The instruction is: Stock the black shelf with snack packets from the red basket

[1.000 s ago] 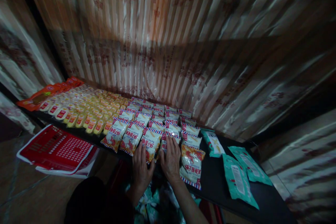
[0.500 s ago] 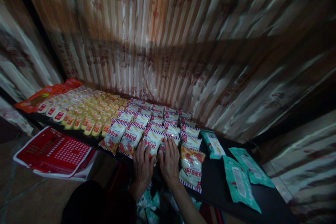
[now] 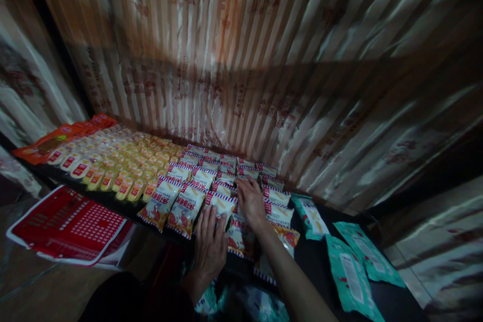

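Rows of white snack bags (image 3: 187,207) with red lettering and striped edges stand on a black shelf (image 3: 309,274). My left hand (image 3: 210,241) lies on the lower part of a front-row bag (image 3: 221,202), its fingers stretched out. My right hand (image 3: 252,205) reaches over the front row, fingers bent loosely and fingertips at the bags behind; its thumb is hidden. Below its wrist stands another front bag (image 3: 239,236). The right forearm partly covers an end bag (image 3: 289,239), turned the other way up from those beside it.
Small yellow and white packs (image 3: 124,166) fill the shelf's left part, with orange bags (image 3: 64,136) at the end. Teal bags (image 3: 352,274) lie at right. Below are a red box (image 3: 83,226) and more teal bags (image 3: 264,307). A striped sheet (image 3: 226,60) hangs behind.
My right hand has moved up and back from the front row to the bags behind. My left hand stays at its front bag, slightly lower. The view has shifted a little.
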{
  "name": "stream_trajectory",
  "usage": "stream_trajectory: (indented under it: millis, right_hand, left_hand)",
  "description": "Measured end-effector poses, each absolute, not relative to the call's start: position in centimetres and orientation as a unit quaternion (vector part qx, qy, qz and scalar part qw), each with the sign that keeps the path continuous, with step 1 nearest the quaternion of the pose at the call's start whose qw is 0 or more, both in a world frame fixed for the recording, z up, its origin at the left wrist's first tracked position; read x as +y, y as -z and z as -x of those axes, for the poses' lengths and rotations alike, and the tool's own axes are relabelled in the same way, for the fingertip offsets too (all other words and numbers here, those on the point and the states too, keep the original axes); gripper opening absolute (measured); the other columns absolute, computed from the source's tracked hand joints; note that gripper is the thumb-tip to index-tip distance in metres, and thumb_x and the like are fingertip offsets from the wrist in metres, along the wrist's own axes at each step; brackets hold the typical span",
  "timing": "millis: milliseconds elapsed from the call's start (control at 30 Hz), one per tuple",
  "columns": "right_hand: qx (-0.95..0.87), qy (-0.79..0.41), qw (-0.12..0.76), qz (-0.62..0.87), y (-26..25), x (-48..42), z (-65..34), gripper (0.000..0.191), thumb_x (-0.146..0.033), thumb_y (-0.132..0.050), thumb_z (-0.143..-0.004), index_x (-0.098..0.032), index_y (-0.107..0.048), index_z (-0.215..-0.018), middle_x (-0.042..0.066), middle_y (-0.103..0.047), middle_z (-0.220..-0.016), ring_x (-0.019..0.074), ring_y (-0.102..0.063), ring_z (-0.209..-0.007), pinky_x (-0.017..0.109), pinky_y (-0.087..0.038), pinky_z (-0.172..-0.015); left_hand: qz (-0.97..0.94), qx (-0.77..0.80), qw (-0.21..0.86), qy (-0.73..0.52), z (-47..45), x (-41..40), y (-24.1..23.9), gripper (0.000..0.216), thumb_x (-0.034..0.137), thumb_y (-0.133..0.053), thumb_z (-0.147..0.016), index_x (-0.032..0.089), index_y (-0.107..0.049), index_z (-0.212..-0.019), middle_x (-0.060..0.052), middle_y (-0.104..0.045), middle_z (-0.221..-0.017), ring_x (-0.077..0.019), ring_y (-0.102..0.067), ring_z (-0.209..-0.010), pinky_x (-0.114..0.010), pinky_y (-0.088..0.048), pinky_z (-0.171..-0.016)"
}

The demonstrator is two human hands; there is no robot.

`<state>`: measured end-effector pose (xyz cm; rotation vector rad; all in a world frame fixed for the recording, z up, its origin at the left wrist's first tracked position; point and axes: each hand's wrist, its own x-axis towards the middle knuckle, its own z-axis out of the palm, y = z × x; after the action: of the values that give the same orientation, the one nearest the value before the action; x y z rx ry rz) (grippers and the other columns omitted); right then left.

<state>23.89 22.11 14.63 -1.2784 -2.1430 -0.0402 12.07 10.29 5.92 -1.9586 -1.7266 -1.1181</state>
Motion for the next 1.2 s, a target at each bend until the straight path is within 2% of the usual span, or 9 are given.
stream_trajectory:
  millis: [200, 300, 467, 567, 667, 1000, 1200]
  right_hand:
    - [-0.862, 0.028, 0.069, 0.501, -17.9, 26.6, -22.1, 0.032, -0.014, -0.040, -0.090, -0.020, -0.070, -0.100, 0.005, -0.070, -0.106, 0.0195, -0.054, -0.112, 0.029, -0.041, -0.096]
    - [-0.864, 0.035, 0.002, 0.503, -18.0, 28.0, -21.2, 0.030, -0.010, -0.045, -0.086, -0.020, -0.070, -0.097, 0.008, -0.071, -0.099, 0.0200, -0.058, -0.105, 0.028, -0.045, -0.087]
    - [-0.848, 0.047, -0.054, 0.524, -17.0, 30.0, -20.2, 0.028, -0.011, -0.048, -0.083, -0.015, -0.070, -0.100, 0.016, -0.070, -0.096, 0.0235, -0.064, -0.094, 0.029, -0.048, -0.075]
    - [-0.847, 0.057, -0.076, 0.522, -16.8, 30.9, -19.9, 0.030, -0.012, -0.044, -0.086, -0.014, -0.069, -0.103, 0.019, -0.067, -0.104, 0.0253, -0.064, -0.097, 0.031, -0.049, -0.077]
    - [-0.852, 0.064, -0.088, 0.513, -16.9, 31.5, -19.4, 0.031, -0.010, -0.043, -0.085, -0.013, -0.069, -0.103, 0.020, -0.067, -0.106, 0.0272, -0.060, -0.105, 0.033, -0.048, -0.081]
    - [-0.846, 0.064, -0.106, 0.519, -16.6, 32.8, -18.6, 0.033, -0.010, -0.041, -0.086, -0.013, -0.070, -0.103, 0.020, -0.068, -0.103, 0.0276, -0.062, -0.102, 0.034, -0.049, -0.078]
    - [-0.853, 0.051, -0.113, 0.506, -16.9, 33.3, -18.6, 0.031, -0.011, -0.045, -0.084, -0.016, -0.072, -0.098, 0.016, -0.070, -0.103, 0.0262, -0.061, -0.105, 0.032, -0.049, -0.078]
  left_hand:
    - [0.692, -0.600, 0.144, 0.373, -12.2, 10.8, -6.9, 0.053, 0.028, -0.045, -0.089, 0.022, -0.035, -0.141, -0.009, -0.032, -0.150, -0.0275, -0.024, -0.140, -0.047, -0.030, -0.109]
    - [0.709, -0.594, 0.154, 0.348, -12.0, 10.7, -6.8, 0.056, 0.031, -0.046, -0.089, 0.020, -0.032, -0.142, -0.010, -0.031, -0.150, -0.0279, -0.023, -0.140, -0.046, -0.027, -0.110]
    - [0.724, -0.593, 0.160, 0.314, -12.0, 10.6, -6.1, 0.058, 0.034, -0.048, -0.089, 0.022, -0.030, -0.143, -0.010, -0.029, -0.151, -0.0286, -0.022, -0.140, -0.045, -0.021, -0.111]
    - [0.725, -0.593, 0.155, 0.314, -12.0, 10.7, -5.9, 0.059, 0.035, -0.049, -0.089, 0.021, -0.031, -0.143, -0.010, -0.030, -0.150, -0.0282, -0.023, -0.139, -0.044, -0.020, -0.112]
    - [0.719, -0.599, 0.153, 0.317, -12.1, 10.8, -5.9, 0.059, 0.035, -0.049, -0.088, 0.021, -0.032, -0.143, -0.010, -0.032, -0.150, -0.0284, -0.024, -0.139, -0.044, -0.020, -0.111]
    - [0.717, -0.591, 0.166, 0.329, -12.1, 11.0, -6.2, 0.058, 0.035, -0.050, -0.087, 0.019, -0.035, -0.141, -0.012, -0.035, -0.148, -0.0286, -0.027, -0.138, -0.043, -0.017, -0.112]
    - [0.716, -0.594, 0.159, 0.331, -12.1, 10.9, -6.2, 0.057, 0.034, -0.051, -0.087, 0.020, -0.037, -0.140, -0.011, -0.035, -0.148, -0.0286, -0.028, -0.137, -0.044, -0.019, -0.112]
